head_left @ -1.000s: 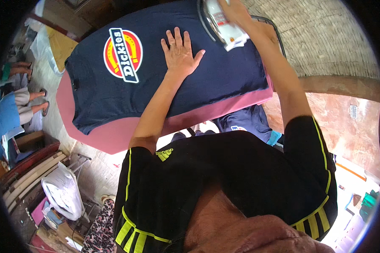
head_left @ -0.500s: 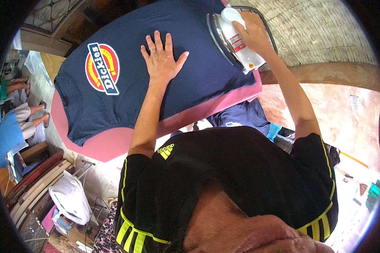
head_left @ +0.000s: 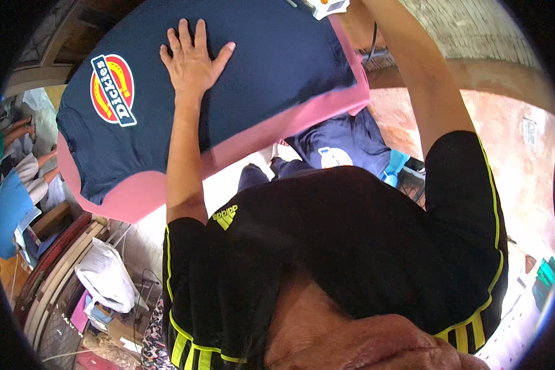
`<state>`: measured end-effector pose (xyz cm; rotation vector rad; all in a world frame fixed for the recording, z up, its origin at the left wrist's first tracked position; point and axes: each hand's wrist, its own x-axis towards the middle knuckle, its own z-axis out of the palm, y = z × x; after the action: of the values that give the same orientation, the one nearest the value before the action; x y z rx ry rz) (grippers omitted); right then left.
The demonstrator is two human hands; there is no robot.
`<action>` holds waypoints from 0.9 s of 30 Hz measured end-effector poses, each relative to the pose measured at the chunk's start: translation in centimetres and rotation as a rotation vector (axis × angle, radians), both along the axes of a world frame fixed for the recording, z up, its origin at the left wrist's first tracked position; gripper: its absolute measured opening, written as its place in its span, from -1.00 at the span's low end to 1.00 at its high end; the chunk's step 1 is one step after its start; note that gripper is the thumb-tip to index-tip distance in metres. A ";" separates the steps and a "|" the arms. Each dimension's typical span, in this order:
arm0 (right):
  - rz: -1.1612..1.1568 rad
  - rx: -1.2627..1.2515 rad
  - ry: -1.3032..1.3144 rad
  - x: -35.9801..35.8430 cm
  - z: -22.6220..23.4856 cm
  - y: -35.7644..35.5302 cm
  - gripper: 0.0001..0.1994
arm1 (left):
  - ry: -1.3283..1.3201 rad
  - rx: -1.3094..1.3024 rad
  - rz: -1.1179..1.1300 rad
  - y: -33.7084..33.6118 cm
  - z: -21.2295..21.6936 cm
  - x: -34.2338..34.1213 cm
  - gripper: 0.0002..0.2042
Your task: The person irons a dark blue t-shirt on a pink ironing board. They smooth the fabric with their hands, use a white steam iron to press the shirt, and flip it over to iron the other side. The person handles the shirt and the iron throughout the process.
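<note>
A navy T-shirt (head_left: 265, 68) with a red, yellow and white print near its neck end lies spread over a pink-covered ironing board (head_left: 139, 206). My left hand (head_left: 193, 65) rests flat on the shirt to the right of the print, fingers spread, holding nothing. At the top edge, only the rear end of a white clothes iron (head_left: 331, 7) shows, over the far part of the shirt. My right forearm reaches up beside it, and the hand itself is cut off by the edge of the picture.
Another navy garment (head_left: 357, 139) with a white print lies below the board's near edge, beside a light blue item (head_left: 396, 163). A white bag (head_left: 108, 277) sits among clutter at lower left. At far left is a person in blue (head_left: 12, 213). A pinkish wall (head_left: 493, 135) is on the right.
My right hand and the iron have moved up, mostly out of the picture. My left hand appears farther left and higher, as do the shirt and board, with the whole view shifted.
</note>
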<state>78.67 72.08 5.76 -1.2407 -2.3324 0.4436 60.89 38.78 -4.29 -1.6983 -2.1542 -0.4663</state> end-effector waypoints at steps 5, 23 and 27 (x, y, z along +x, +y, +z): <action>0.095 -0.253 -0.209 7.2 6.7 -15.3 -0.48 | 0.032 0.039 -0.034 0.2 -0.6 -0.6 -0.17; 0.275 0.021 -0.152 10.2 -0.6 -19.9 -0.52 | -0.177 -0.157 0.035 -9.0 0.2 13.2 -0.15; 0.374 -0.120 0.000 14.2 0.1 -24.8 -0.60 | -0.202 -0.141 0.131 -10.7 0.4 12.4 -0.19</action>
<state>92.90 47.27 5.83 -0.8486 -2.5744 0.7148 73.31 28.05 -3.90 -1.6288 -2.4793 -0.4774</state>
